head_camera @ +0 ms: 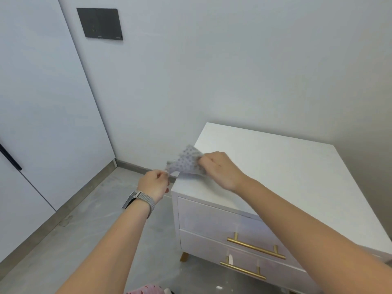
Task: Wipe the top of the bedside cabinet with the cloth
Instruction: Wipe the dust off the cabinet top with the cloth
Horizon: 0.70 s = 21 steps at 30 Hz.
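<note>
A white bedside cabinet (286, 170) with two drawers and gold bar handles stands against the wall at the right. A small grey dotted cloth (186, 161) is stretched in the air just above the cabinet's left front corner. My left hand (153, 184), with a metal watch on its wrist, pinches the cloth's lower left corner, off the cabinet's left edge. My right hand (220, 169) grips the cloth's right side, above the cabinet top.
A grey floor (89, 240) lies left of the cabinet, bounded by a white wardrobe door (42, 113) with a black handle. A dark panel (99, 23) hangs on the wall. Pink fabric (146, 289) shows at the bottom edge.
</note>
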Each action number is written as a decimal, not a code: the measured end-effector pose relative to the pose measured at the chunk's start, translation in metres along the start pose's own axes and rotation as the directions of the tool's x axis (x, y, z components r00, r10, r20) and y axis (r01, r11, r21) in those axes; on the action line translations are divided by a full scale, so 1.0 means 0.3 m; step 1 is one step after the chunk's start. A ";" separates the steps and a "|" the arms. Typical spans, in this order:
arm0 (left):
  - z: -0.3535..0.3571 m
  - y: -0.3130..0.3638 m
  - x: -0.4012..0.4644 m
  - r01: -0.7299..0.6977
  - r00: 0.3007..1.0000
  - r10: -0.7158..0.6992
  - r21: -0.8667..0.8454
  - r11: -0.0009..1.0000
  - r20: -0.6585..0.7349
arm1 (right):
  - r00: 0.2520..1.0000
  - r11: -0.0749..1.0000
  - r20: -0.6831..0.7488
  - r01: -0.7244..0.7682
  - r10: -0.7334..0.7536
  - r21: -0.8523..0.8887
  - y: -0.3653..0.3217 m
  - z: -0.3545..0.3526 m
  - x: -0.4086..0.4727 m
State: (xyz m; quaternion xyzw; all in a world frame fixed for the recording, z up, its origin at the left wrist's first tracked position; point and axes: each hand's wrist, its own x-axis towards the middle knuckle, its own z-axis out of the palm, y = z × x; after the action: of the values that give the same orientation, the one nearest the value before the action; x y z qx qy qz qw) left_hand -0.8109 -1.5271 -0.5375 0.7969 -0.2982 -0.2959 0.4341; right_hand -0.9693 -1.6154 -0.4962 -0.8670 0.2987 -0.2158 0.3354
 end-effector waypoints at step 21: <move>0.042 0.068 -0.030 -0.256 0.963 0.264 0.133 0.958 -0.050 | 0.505 0.826 -0.655 -0.297 0.562 0.480 0.214 -0.382 -0.239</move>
State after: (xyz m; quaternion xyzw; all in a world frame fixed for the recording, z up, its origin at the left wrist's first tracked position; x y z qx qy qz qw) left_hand -0.8304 -1.5360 -0.5235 0.7859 -0.4036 -0.1898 0.4284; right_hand -1.1114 -1.6580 -0.4761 -0.5206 0.5837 -0.5179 0.3464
